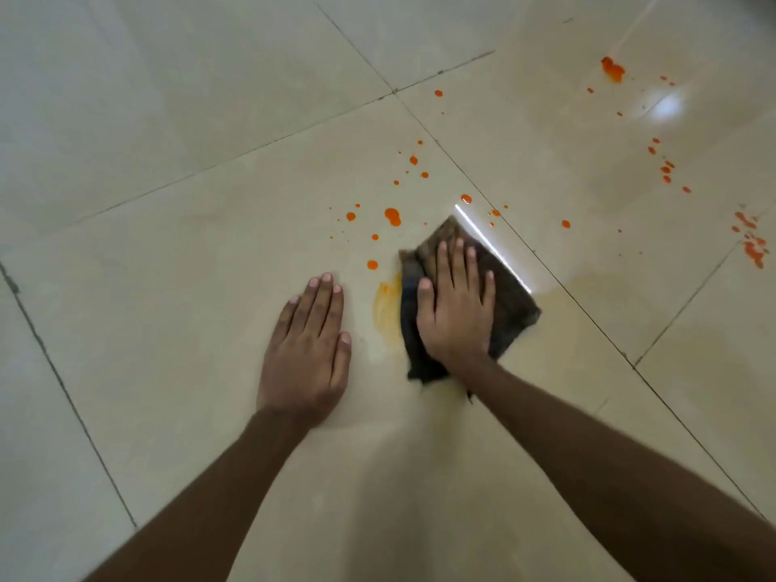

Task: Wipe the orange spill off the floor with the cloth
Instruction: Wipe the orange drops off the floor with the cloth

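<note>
Hands flat on a tiled floor (176, 119), one on the cloth.
Orange drops (392, 216) dot the tiles beyond; a smear (388, 306) lies between the hands. Right hand (455, 312) presses straight, slightly spread fingers on the dark cloth (512, 317); left hand (308, 350) rests flat, fingers together.

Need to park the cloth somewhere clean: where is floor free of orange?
Bare tile left of the left hand, out to the grout line, and near floor between the forearms. Crowded: drops ahead of the cloth, smear left of it, splatter far right.
</note>
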